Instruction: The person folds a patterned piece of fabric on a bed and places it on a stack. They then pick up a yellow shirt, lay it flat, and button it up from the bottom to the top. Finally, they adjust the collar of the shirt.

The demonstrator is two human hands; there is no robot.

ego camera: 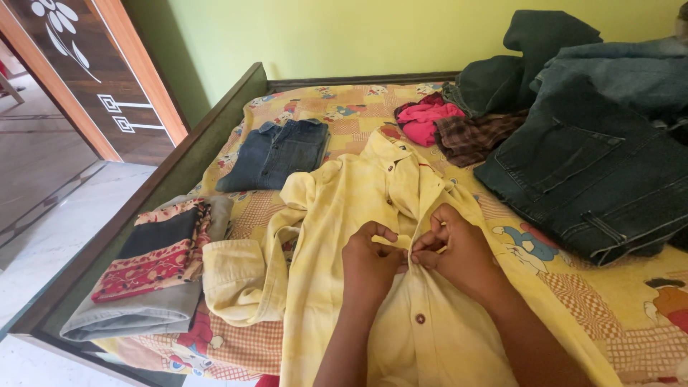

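A pale yellow button-up shirt (337, 215) lies spread on the bed, collar toward the far side. My left hand (369, 261) and my right hand (455, 247) meet at the shirt's front placket, each pinching the fabric between thumb and fingers. A brown button (420, 318) shows on the placket just below my hands. One sleeve lies folded to the left with its cuff (233, 261) toward the bed's edge.
Folded blue jeans (276, 154) lie beyond the shirt. A stack of folded clothes (154, 269) sits at the left edge. Dark jeans (595, 179), a pink garment (426, 118) and a checked cloth (473, 136) pile up at the right. The wooden bed frame (179, 161) borders the left.
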